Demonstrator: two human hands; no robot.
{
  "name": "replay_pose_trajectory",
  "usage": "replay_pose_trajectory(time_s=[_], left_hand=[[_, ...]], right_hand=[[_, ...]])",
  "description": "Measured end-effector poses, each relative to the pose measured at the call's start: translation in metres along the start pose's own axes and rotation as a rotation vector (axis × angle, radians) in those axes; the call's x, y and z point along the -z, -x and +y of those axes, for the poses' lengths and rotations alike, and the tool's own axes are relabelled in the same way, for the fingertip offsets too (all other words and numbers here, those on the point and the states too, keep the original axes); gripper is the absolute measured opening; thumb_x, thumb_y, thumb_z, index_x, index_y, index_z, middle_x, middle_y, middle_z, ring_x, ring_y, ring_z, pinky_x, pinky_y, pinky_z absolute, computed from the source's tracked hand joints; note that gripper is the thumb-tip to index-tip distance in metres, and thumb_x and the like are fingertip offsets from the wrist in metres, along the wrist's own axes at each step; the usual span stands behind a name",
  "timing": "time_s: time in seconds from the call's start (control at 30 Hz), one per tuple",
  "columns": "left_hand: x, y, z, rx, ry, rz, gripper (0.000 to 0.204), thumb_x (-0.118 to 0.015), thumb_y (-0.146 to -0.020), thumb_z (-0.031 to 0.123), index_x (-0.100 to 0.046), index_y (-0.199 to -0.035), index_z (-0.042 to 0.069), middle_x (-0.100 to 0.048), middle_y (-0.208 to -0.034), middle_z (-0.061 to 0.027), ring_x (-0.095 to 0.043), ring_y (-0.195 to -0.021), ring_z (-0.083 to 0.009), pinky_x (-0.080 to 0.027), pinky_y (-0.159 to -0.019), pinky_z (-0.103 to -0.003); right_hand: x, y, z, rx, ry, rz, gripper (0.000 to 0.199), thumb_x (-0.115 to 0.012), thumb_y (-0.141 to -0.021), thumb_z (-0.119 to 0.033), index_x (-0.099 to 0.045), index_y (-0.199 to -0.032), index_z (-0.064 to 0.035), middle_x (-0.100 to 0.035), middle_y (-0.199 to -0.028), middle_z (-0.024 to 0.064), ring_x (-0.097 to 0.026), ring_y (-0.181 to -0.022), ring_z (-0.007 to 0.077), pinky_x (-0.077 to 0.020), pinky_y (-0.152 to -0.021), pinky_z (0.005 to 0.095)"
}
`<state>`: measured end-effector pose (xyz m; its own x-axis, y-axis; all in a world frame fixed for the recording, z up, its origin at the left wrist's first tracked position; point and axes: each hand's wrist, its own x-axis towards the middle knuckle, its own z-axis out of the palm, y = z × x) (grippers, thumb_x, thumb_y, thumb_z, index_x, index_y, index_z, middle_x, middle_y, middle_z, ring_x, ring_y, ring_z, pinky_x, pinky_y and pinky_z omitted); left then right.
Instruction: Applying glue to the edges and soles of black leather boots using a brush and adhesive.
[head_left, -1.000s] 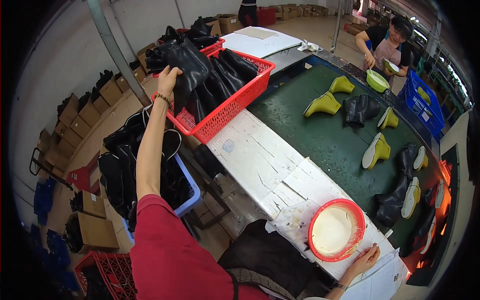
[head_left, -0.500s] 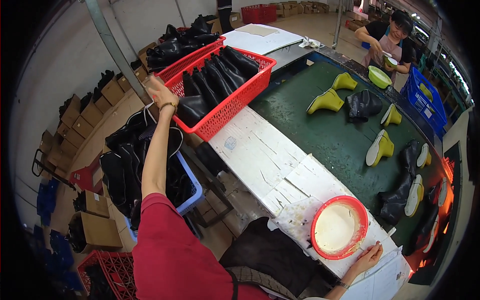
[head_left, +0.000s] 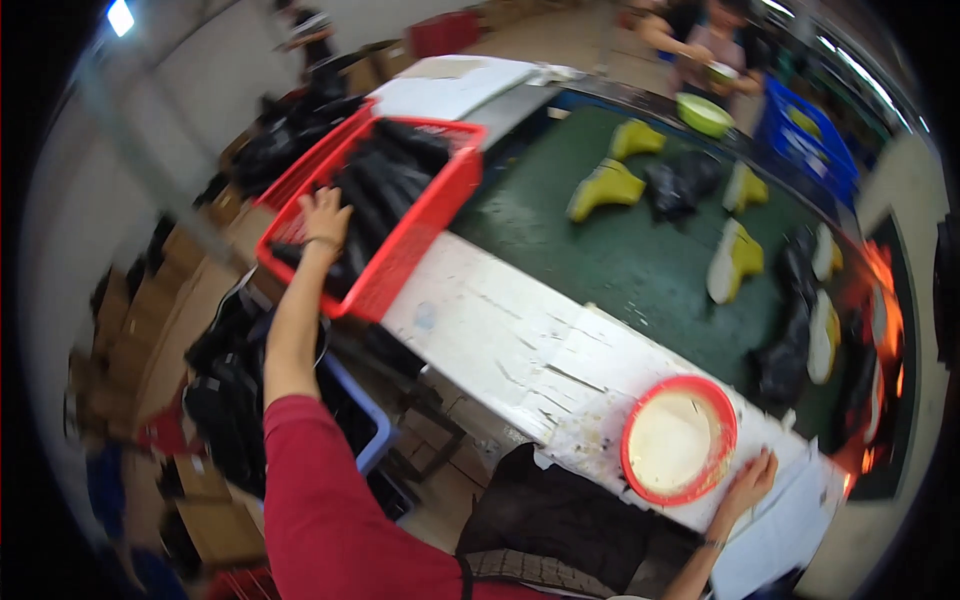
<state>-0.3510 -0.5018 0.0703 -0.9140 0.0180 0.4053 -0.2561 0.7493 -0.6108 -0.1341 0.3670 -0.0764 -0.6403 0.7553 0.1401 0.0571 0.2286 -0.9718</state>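
Note:
My left hand (head_left: 325,213) reaches far out into a red plastic basket (head_left: 415,245) full of black boot uppers (head_left: 385,180). Its fingers lie spread on the black pieces near the basket's left wall; the view is blurred. My right hand (head_left: 747,480) rests flat on the white worktable (head_left: 500,330), its fingers against the rim of a red bowl (head_left: 678,440) filled with white paste. I wear a red sleeve and a dark apron.
A green conveyor belt (head_left: 620,250) behind the table carries yellow and black boots (head_left: 735,260). Another person (head_left: 705,40) stands at its far end holding a green bowl (head_left: 703,113). Blue crates (head_left: 815,150) stand at right; a blue bin of black pieces (head_left: 225,390) and cardboard boxes are at left.
My left hand has drawn back and lowered from the black pieces piled at the basket's far side to its near left part. My view has shifted. My right hand has stayed by the bowl.

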Motion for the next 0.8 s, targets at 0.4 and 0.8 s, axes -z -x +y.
replay_pose_trajectory(time_s=[0.4, 0.8], left_hand=[[0.097, -0.059, -0.075, 0.357, 0.431, 0.543, 0.032, -0.054, -0.106, 0.029, -0.062, -0.128, 0.007, -0.07, -0.119, -0.0191, -0.067, -0.105, -0.0412, -0.051, -0.089, -0.049], [0.216, 0.046, 0.183, -0.44, 1.618, -0.65, 0.064, -0.067, -0.095, 0.008, -0.045, -0.155, 0.01, -0.058, -0.103, -0.0006, -0.05, -0.083, -0.0044, -0.045, -0.072, -0.023]], right_hand=[[-0.011, 0.003, -0.026, -0.074, -0.176, -0.064, 0.021, -0.056, -0.108, -0.023, -0.067, -0.112, -0.005, -0.053, -0.073, -0.0067, -0.039, -0.055, -0.0001, -0.0293, -0.047, 0.0171], [-0.018, 0.041, -0.148, 0.64, 0.39, -0.357, 0.016, -0.07, -0.093, -0.014, -0.075, -0.104, -0.0036, -0.064, -0.096, 0.0047, -0.06, -0.074, 0.0158, -0.0489, -0.06, 0.0293]])
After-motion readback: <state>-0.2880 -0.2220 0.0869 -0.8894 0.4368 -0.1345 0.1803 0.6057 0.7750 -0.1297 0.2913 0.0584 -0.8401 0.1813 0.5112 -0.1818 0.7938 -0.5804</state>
